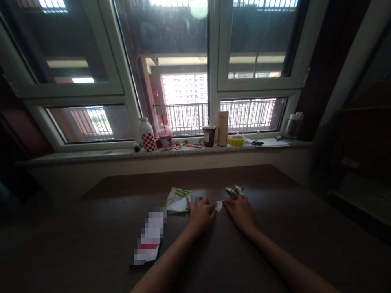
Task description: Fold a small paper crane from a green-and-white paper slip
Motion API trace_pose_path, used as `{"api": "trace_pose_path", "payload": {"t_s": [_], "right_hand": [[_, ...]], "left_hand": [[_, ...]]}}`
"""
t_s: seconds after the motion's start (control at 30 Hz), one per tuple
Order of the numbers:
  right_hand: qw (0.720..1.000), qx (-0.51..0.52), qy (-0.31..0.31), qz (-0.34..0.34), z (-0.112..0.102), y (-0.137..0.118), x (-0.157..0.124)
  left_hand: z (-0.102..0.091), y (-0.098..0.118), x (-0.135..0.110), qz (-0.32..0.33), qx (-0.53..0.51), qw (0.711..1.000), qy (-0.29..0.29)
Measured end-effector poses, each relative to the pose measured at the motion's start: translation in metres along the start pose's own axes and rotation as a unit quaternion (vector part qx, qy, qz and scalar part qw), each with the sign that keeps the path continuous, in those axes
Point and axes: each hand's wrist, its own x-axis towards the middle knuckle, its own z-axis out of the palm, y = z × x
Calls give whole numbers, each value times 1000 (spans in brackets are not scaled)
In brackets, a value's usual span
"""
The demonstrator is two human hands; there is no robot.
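Observation:
Both my hands rest on a dark brown table (275, 228), close together near its middle. My left hand (200, 213) and my right hand (241, 211) each pinch one side of a small white piece of paper (219, 205) held between their fingertips. The fingers of both hands are curled. A green and white paper packet (178, 200) lies just left of my left hand. Small folded paper pieces (234, 190) lie just beyond my right hand.
A phone (148, 240) lies on the table at the left. The stone windowsill (91, 154) holds a red-checked bottle (147, 135), a pink cup with straw (165, 136), a dark cup (209, 135), a tan flask (222, 128), yellow tape (236, 140) and scissors (257, 143).

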Motion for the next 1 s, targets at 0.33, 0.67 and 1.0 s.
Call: {"api": "trace_pose_path", "payload": {"t_s": [0.33,0.67,1.0], "right_hand": [[999,-41,0,17,1,1,1],[1000,4,24,5,4,5,1],[999,33,12,-18,3,3,1]], "left_hand": [[-1,1,0,-1,3,1000,-1],[0,-2,-2,0,-8,1000,1],[-1,-5,-3,5,-20,1000,-3]]}}
